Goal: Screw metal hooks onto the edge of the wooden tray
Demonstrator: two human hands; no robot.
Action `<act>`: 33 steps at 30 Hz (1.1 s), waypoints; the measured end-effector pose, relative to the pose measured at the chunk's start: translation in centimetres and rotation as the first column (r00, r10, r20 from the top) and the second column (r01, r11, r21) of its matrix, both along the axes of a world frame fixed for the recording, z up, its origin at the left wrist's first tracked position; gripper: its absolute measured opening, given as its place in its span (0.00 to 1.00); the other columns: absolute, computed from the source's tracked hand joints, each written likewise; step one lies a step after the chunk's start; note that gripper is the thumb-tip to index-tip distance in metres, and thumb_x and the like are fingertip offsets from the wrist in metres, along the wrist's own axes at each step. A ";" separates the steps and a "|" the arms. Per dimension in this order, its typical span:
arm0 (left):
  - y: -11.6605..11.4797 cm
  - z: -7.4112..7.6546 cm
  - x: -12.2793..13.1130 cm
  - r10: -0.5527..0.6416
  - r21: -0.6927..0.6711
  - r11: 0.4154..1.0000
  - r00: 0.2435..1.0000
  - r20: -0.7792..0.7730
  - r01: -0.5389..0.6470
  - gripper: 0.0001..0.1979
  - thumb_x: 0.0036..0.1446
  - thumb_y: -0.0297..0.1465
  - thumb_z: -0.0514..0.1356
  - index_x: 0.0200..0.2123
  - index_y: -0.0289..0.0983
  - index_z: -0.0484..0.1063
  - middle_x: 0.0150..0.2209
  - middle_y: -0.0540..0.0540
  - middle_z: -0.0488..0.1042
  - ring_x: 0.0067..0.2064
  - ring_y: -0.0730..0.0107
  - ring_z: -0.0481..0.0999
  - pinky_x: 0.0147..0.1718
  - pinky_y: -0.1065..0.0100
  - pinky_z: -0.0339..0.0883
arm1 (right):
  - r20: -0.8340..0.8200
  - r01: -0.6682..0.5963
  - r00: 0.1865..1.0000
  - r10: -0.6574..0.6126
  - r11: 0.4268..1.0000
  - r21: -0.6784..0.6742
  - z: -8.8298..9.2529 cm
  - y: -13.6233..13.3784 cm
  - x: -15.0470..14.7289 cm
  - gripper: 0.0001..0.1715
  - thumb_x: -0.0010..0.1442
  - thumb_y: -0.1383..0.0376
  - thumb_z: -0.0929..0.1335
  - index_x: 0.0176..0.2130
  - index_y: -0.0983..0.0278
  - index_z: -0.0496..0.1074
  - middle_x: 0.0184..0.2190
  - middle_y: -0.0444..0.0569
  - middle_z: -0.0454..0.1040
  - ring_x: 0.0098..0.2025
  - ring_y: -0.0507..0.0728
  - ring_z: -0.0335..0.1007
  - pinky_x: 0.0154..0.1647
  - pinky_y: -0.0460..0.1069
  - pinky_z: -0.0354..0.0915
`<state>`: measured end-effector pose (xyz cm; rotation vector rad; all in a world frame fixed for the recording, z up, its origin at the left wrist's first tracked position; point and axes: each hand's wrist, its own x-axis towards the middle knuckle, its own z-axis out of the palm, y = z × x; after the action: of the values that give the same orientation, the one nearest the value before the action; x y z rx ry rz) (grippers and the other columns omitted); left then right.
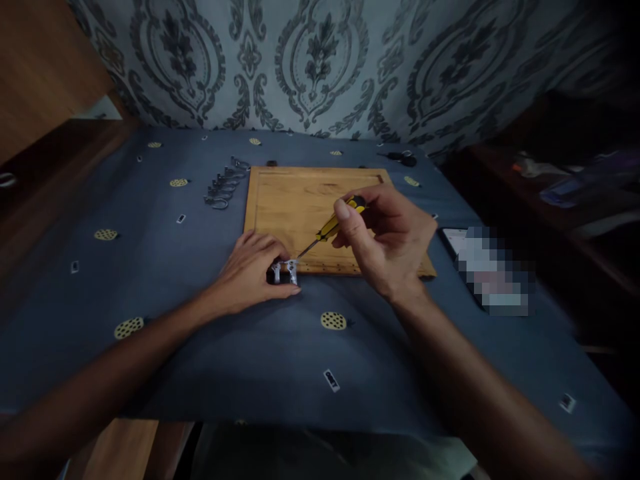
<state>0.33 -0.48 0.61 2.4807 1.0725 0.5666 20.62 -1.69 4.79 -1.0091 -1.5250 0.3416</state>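
My right hand [387, 233] grips a yellow and black screwdriver [333, 225] between thumb and fingers. Its shaft slants down to the left, and the tip is at a small silver metal hook [293, 268] on the near edge of a wooden board [295, 200]. Around that hook curl the thumb and fingers of my left hand [255, 267], which steady it against the edge. Beside it, partly hidden by my fingers, is a second silver hook [277, 270]. Small dark holes run along the board's near edge to the right.
Several loose metal hooks [217, 201] lie in a row left of the board. Black-handled scissors [403, 158] rest at the back right. A phone [463, 253], partly blurred out, lies on the right of the blue tablecloth [225, 373]. A patterned curtain [260, 73] hangs behind.
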 end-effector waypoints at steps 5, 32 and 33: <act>0.0 -0.1 0.0 -0.007 -0.004 1.000 1.000 0.008 0.007 0.21 0.50 0.46 0.70 0.39 0.39 0.71 0.42 0.48 0.74 0.48 0.57 0.71 0.57 0.52 0.55 | 0.005 -0.004 1.000 0.004 1.000 0.007 -0.1 0.0 0.0 0.10 0.62 0.58 0.72 0.32 0.59 0.71 0.24 0.39 0.71 0.19 0.48 0.69 0.15 0.44 0.62; 0.4 0.6 -1.0 -0.062 -0.022 0.998 0.998 0.016 0.063 0.30 0.47 0.53 0.70 0.45 0.38 0.71 0.46 0.44 0.73 0.51 0.54 0.71 0.54 0.53 0.60 | 0.065 -0.004 0.998 0.003 1.000 0.017 -0.2 -0.6 -0.2 0.09 0.62 0.58 0.71 0.32 0.59 0.71 0.25 0.39 0.72 0.20 0.49 0.69 0.20 0.46 0.66; 0.4 0.5 -0.9 -0.056 -0.018 0.998 0.998 0.001 0.056 0.30 0.47 0.53 0.70 0.45 0.38 0.71 0.46 0.44 0.73 0.51 0.54 0.71 0.55 0.53 0.60 | 0.074 0.000 0.997 -0.001 1.000 0.011 -0.2 -0.6 -0.2 0.09 0.63 0.58 0.71 0.33 0.59 0.72 0.25 0.40 0.72 0.21 0.49 0.69 0.21 0.45 0.66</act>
<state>-0.54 -0.10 1.15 2.4858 1.0006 0.5387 20.38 -2.27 4.64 -1.0226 -1.5919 0.2978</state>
